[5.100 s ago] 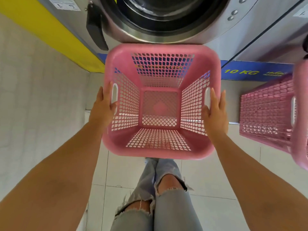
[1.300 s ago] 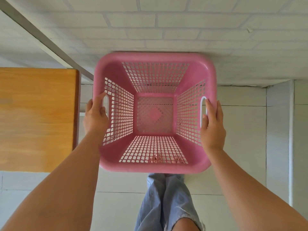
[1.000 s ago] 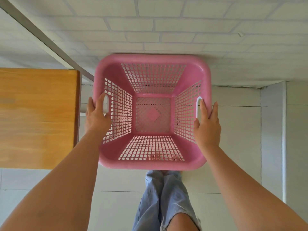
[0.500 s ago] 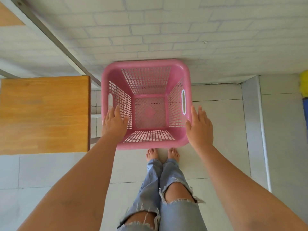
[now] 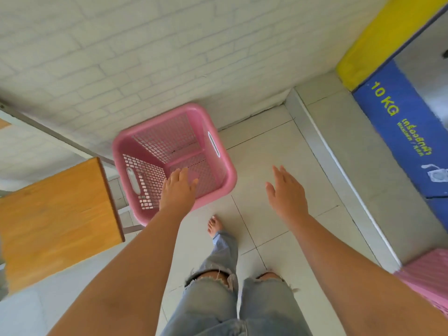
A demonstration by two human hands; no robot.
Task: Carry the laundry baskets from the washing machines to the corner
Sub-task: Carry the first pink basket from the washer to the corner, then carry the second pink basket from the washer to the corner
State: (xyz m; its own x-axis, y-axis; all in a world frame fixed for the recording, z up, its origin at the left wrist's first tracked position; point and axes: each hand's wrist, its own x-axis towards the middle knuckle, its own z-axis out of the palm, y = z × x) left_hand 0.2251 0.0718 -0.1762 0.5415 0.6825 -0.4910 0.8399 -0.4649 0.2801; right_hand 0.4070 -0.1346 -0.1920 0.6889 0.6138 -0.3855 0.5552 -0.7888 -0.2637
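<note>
An empty pink laundry basket (image 5: 225,163) with latticed walls stands on the floor tiles against the white brick wall, beside a wooden table. My left hand (image 5: 178,189) hovers above its near rim, fingers spread, holding nothing. My right hand (image 5: 287,190) is open over the bare tiles, well to the right of the basket. A second pink basket (image 5: 429,280) shows partly at the lower right edge, by the washing machines.
A wooden table (image 5: 58,217) with metal legs stands left of the basket. The washing machine base (image 5: 402,139), blue with a "10 KG" label and a yellow band, runs along the right on a raised step (image 5: 322,151). My legs in torn jeans are below.
Both hands have let go of the basket, which now rests on the floor by the wall. My view has swung right, and the washing machines and second basket have come into sight.
</note>
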